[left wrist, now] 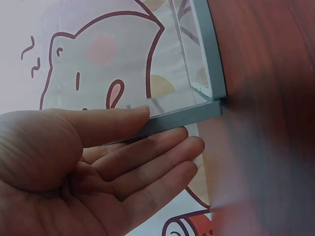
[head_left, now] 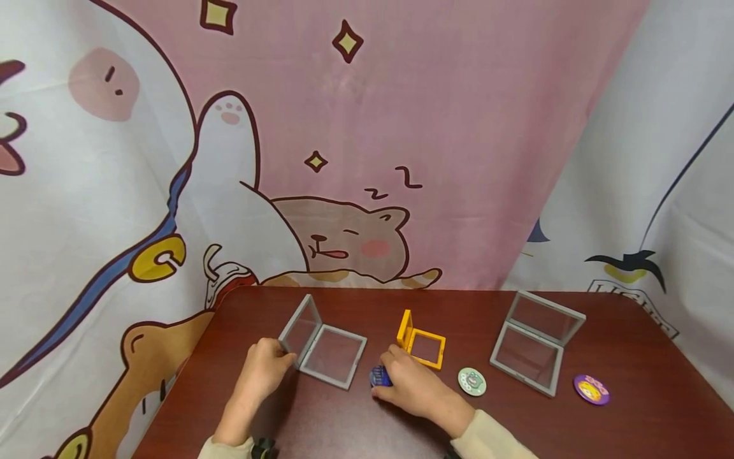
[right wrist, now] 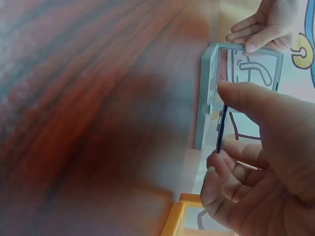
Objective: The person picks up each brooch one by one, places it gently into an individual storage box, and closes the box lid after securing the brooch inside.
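Observation:
My left hand point(head_left: 265, 368) pinches the raised lid of a grey hinged display case point(head_left: 334, 355) between thumb and fingers; the case's base lies flat on the table. In the left wrist view the thumb lies on one side of the lid's frame point(left wrist: 182, 116), the fingers on the other. Between the thumb and fingers of my right hand point(head_left: 414, 382) is a dark blue round badge point(head_left: 380, 376), seen edge-on in the right wrist view. That hand is just in front of a small yellow hinged case point(head_left: 427, 349), its lid up.
Right of my right hand lies a green and white round badge point(head_left: 472, 382). A second grey case point(head_left: 527, 357) stands with its lid raised, and a purple round badge point(head_left: 592, 389) lies beyond it. A cartoon-printed cloth point(head_left: 459, 127) hangs behind the table point(head_left: 332, 421).

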Demonstrator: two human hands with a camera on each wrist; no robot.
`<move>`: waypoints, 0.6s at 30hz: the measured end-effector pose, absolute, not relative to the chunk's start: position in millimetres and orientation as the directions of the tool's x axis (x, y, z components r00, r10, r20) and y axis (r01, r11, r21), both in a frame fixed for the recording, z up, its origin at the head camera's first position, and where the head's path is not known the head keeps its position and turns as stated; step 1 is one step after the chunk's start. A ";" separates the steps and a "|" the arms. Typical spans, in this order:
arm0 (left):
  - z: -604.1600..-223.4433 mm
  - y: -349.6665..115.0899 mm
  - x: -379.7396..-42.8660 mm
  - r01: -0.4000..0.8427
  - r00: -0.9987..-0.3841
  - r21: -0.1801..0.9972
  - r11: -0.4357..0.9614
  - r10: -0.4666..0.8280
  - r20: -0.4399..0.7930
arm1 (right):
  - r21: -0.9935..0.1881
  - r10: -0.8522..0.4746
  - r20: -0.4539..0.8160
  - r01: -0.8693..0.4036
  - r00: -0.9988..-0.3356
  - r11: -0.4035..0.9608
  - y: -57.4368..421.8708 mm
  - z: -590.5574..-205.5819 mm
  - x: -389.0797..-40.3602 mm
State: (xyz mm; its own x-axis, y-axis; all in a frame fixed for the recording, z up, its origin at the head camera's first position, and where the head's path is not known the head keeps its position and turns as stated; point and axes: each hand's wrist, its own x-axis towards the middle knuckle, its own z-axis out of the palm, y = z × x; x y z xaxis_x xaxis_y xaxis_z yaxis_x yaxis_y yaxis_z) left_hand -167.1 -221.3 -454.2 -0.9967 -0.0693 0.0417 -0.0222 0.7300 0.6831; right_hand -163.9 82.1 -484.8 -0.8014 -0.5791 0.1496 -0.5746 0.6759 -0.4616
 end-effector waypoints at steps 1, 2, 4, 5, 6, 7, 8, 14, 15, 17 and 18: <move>-454.2 -221.9 -166.9 -0.021 -0.997 0.681 0.732 -0.067 0.042 | -0.457 -0.579 0.165 -0.582 -0.799 0.673 81.9 -484.6 -163.9; -454.1 -222.3 -166.9 -0.018 -0.997 0.680 0.733 -0.065 0.044 | -0.454 -0.578 0.180 -0.588 -0.796 0.670 81.5 -484.3 -163.9; -453.8 -223.0 -166.7 -0.013 -0.997 0.680 0.733 -0.059 0.045 | -0.451 -0.572 0.203 -0.595 -0.794 0.666 80.9 -483.5 -163.9; -453.7 -223.2 -166.7 -0.012 -0.997 0.681 0.732 -0.057 0.043 | -0.451 -0.569 0.213 -0.597 -0.794 0.664 80.5 -482.9 -163.9; -453.6 -223.5 -166.6 -0.011 -0.998 0.683 0.731 -0.054 0.042 | -0.452 -0.567 0.222 -0.599 -0.794 0.662 80.0 -482.3 -163.8; -453.7 -223.6 -166.6 -0.009 -0.998 0.684 0.730 -0.050 0.041 | -0.454 -0.566 0.231 -0.602 -0.792 0.657 79.5 -481.6 -163.7; -453.8 -223.7 -166.7 -0.007 -0.998 0.686 0.728 -0.047 0.040 | -0.458 -0.563 0.238 -0.603 -0.791 0.653 78.9 -480.8 -163.4; -454.2 -223.4 -166.0 0.009 -0.998 0.686 0.728 -0.034 0.050 | -0.441 -0.568 0.294 -0.636 -0.769 0.633 74.2 -476.6 -161.9; -454.0 -223.2 -165.8 0.016 -0.998 0.683 0.730 -0.031 0.056 | -0.437 -0.570 0.301 -0.642 -0.765 0.630 73.2 -475.8 -161.6; -453.5 -222.6 -165.4 0.029 -0.997 0.681 0.732 -0.024 0.068 | -0.426 -0.576 0.310 -0.652 -0.757 0.627 70.8 -474.3 -161.2; -453.4 -222.3 -165.3 0.036 -0.997 0.678 0.734 -0.020 0.075 | -0.424 -0.578 0.311 -0.655 -0.754 0.626 69.5 -473.7 -160.9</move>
State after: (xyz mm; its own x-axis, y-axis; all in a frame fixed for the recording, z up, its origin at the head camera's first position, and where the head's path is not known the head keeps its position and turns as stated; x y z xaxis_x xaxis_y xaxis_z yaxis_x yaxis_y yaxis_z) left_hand -165.3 -222.3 -453.4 -0.9970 -0.0204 0.0746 0.0357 0.7342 0.6780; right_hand -160.9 69.5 -473.7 -0.7543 -0.5780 0.3113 -0.6546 0.6260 -0.4238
